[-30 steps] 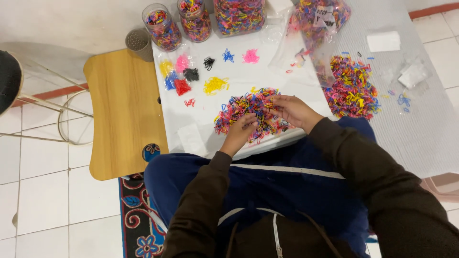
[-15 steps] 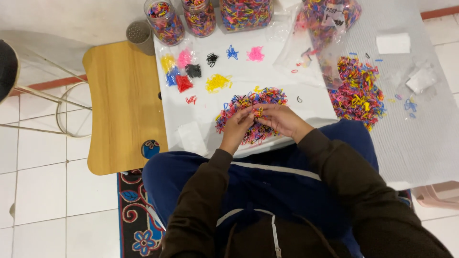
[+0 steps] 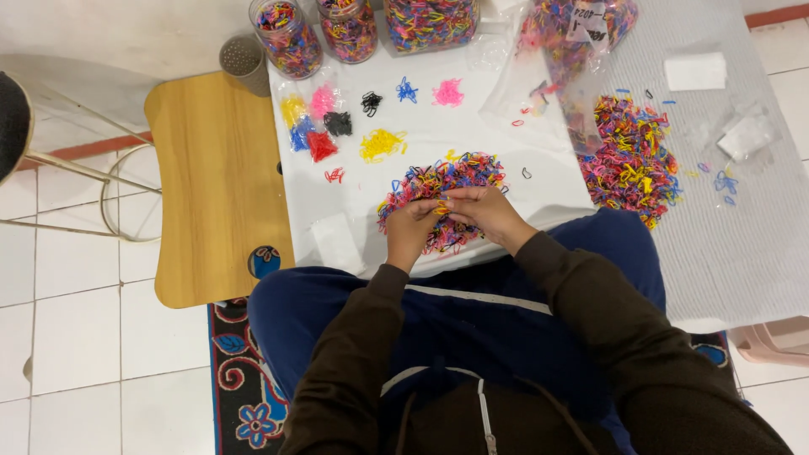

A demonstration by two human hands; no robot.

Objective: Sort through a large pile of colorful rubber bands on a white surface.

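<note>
Both hands, left hand point(image 3: 411, 229) and right hand point(image 3: 487, 212), pinch fingers closed on tiny looped elastic bands point(image 3: 442, 198) piled on white cloth point(image 3: 472, 135).

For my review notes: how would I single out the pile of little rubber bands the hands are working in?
Start at the white sheet spread over the low wooden table. Near its front edge, right under the left hand and right hand, lies the mixed pile. Unlike the small single-colour heaps behind it, such as the yellow heap, it is large and multicoloured.
</note>
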